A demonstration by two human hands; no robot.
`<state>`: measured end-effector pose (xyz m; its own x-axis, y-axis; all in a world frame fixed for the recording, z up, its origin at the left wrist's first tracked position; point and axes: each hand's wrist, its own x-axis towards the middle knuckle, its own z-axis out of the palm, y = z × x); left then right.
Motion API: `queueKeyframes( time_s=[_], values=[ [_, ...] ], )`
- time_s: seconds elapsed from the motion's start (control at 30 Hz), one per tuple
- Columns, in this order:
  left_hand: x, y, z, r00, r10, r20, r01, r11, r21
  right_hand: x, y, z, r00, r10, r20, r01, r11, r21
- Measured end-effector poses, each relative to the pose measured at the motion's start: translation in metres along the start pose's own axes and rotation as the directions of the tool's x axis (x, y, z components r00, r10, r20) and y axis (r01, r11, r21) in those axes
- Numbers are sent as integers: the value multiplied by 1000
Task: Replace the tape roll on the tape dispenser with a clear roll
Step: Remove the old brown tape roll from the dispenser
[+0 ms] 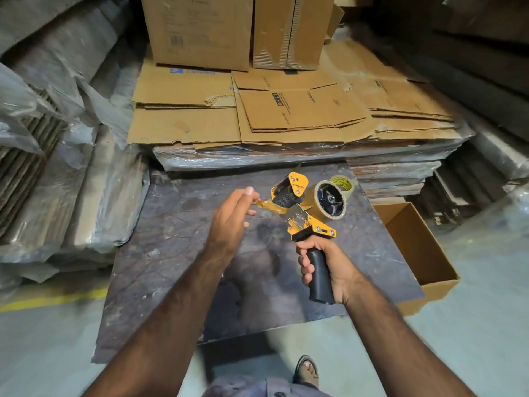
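While the right hand (323, 265) grips the tape dispenser (310, 207) by its black handle, the left hand (232, 216) pinches the brown tape end (264, 204) beside its roller.

Just behind the dispenser, a clear roll (342, 183) lies on the dark slab (177, 247) — the brown roll (329, 200) is not yet off its hub. Risk: the sticky end could fold on itself or cling to the fingers (and the serrated blade sits close). Cardboard beyond the dispenser reads "Crompton"; the dispenser's own label is too blurred.
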<state>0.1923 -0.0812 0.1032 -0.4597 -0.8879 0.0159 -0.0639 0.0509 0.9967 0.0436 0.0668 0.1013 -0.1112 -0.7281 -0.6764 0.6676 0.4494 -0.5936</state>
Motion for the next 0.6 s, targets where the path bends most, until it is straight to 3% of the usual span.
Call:
queueKeyframes(
  time_s=[0.27, 0.4, 0.6],
  values=[
    [-7, 7, -3, 961, 225, 162, -249, 957, 149, -1, 1, 10, 1000, -6, 24, 6, 1000, -4],
    [-7, 19, -2, 895, 307, 323, -388, 893, 229, -2, -2, 11, 1000, -8, -7, 8, 1000, -3],
    [12, 19, 18, 900, 410, 149, -434, 814, 386, -5, -11, 6, 999, 6, -45, -7, 1000, -19]
  ],
)
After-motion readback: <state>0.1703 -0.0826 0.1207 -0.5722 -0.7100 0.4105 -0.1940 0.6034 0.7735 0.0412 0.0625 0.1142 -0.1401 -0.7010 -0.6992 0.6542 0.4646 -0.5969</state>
